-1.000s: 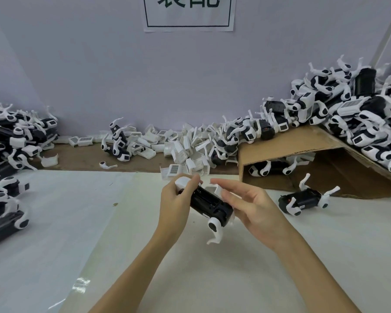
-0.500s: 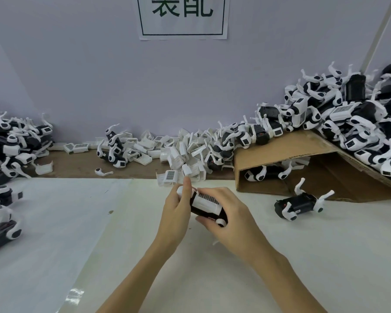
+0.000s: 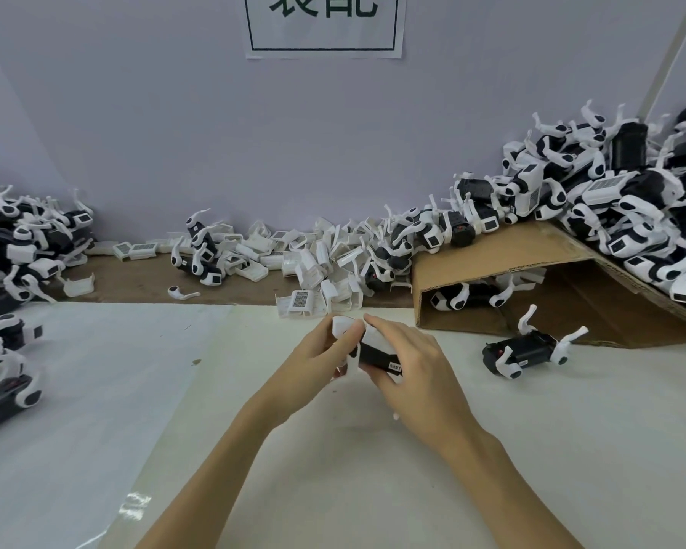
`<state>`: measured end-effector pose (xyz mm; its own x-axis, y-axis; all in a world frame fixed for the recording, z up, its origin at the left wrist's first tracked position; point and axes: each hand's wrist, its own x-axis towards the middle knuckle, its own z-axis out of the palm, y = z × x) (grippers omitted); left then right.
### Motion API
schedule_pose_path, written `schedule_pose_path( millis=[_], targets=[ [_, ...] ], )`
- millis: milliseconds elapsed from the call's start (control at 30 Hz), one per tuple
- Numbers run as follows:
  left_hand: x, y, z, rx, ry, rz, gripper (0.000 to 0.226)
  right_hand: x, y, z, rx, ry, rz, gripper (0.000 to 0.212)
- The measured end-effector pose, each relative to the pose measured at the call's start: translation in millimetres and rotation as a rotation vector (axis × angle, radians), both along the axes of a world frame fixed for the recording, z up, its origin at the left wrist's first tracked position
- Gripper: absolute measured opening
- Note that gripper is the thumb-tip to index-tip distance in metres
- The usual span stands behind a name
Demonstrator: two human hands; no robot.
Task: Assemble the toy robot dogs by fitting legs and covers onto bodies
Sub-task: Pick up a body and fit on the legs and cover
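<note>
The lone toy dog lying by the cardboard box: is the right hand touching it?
Apart. In the head view, bare white table shows between the right hand and the lone toy dog; that hand grips another toy dog together with the left hand.

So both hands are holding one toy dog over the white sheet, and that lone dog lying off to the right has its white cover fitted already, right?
Not quite. The lone toy dog on the right lies with its black body bare; the head view shows white legs but no white cover on it. The rest holds: the left hand and right hand both hold one toy dog over the white sheet.
</note>
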<state>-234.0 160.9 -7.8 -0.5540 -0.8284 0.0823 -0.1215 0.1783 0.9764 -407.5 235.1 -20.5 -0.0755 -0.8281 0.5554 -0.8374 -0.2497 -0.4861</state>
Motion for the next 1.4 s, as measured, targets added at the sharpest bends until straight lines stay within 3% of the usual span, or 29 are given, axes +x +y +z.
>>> schedule_pose_path(
  millis=[600, 1100, 1400],
  targets=[
    [-5, 0, -5, -0.042, 0.057, 0.063, 0.067, 3, -1, 1, -0.046, 0.107, -0.101, 0.054],
    [-9, 4, -6, -0.132, 0.02, 0.114, 0.066, 7, 0, -1, -0.015, 0.155, -0.014, 0.057],
    [-8, 3, -4, -0.105, 0.001, 0.131, 0.069, 6, 2, 3, 0.022, 0.089, -0.081, 0.058]
  ],
)
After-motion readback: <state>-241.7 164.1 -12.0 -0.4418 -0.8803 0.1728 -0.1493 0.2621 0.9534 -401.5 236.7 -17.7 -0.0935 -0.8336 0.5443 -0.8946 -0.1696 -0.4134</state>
